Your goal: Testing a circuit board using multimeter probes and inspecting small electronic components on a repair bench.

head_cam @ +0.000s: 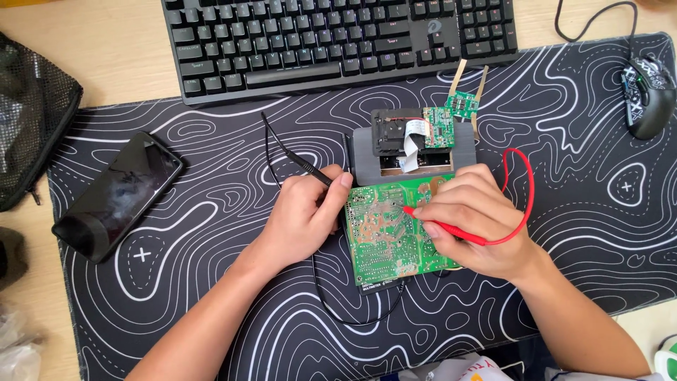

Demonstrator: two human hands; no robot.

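Forearms: nearest to me, both angle in from the bottom edge and rest on the black desk mat (211, 296) with white wavy lines, which steadies my hands over the work.
Left hand (300, 215): fingers and thumb pinched together on the black probe (310, 171). It lies slanted, its tip at the left edge of the board, and its thin black wire loops away across the mat.
Right hand (476, 219): fingers clamped on the red probe (441, 226), held like a pen so the tip lands on one solder point. Its red wire (525, 190) arcs out to the right, clear of the board.
Circuit board (388, 233): between my hands at the middle of the mat, solder side up. It is green with silvery joints and pale traces, and it lies over a dark device.
Grey unit (395, 144): just beyond the board, with a white ribbon cable and a smaller green board.
Around: phone (116, 194) on the left, keyboard (338, 39) beyond, mouse (649, 95) at right.
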